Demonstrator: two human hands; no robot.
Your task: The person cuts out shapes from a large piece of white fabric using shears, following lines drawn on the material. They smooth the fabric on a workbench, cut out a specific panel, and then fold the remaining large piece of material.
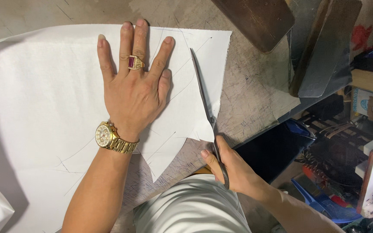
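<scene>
Scissors [203,92] lengthwise along white fabric [44,99], tips away.

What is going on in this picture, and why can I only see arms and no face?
The camera sits on the person's head and looks down, so you only see their arms. The left hand, wearing a ring and a gold watch, lies flat on a sheet of white fabric with thin drawn lines. The right hand holds big scissors, whose blades lie along the cloth's right side. Everything lies on a worn, scratched table.
</scene>
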